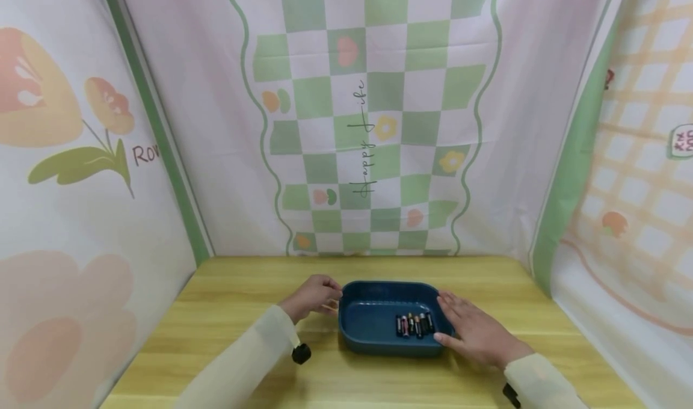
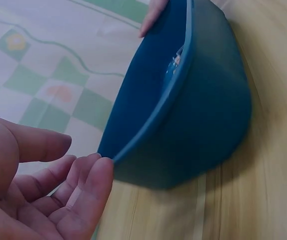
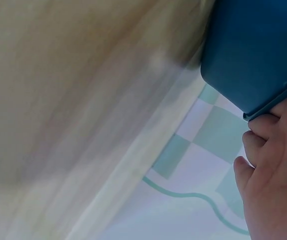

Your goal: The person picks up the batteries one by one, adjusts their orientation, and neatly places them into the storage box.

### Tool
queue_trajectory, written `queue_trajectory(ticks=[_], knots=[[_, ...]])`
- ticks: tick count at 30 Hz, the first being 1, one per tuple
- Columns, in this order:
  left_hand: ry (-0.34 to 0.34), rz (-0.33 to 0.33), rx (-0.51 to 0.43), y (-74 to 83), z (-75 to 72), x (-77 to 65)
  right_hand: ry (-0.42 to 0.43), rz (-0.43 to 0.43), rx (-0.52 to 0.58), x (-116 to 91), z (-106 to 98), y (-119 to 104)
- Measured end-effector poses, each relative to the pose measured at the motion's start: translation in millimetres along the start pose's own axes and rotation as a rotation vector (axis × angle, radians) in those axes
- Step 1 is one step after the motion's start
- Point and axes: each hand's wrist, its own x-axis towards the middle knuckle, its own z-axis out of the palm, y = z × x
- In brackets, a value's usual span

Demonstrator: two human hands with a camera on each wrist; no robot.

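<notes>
A dark blue rectangular dish [image 1: 368,344] with rounded corners stands on the table. Inside it, toward the right, lies a row of several small batteries [image 1: 414,325], dark with some copper and pink colouring. My left hand [image 1: 314,296] is at the dish's left end. In the left wrist view its fingertips [image 2: 101,172] touch the rim at a corner, while the thumb stays apart from it. My right hand [image 1: 476,332] lies over the right rim, fingers extended along it and thumb spread toward the front. Most of the batteries are hidden in the left wrist view.
The wood-grain table [image 1: 260,276] reaches back to a hanging cloth [image 1: 346,120] with green checks. More patterned cloth hangs at the left [image 1: 81,216] and right [image 1: 639,216]. A small black piece [image 1: 301,353] sits at the left cuff.
</notes>
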Motion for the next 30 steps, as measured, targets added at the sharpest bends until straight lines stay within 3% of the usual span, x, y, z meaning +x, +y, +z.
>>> queue_trajectory(ticks=[14,24,30], knots=[[0.062,-0.028,0.039,-20.3,-55.5,-31.3,-0.037,-0.030,-0.048,3,-2,4],[0.125,-0.072,0.075,-37.8,-82.3,-46.3,-0.043,-0.039,-0.064,5,-8,0],[0.161,-0.109,0.087,-48.4,-88.5,-54.7,-0.046,-0.042,-0.060,5,-7,1]])
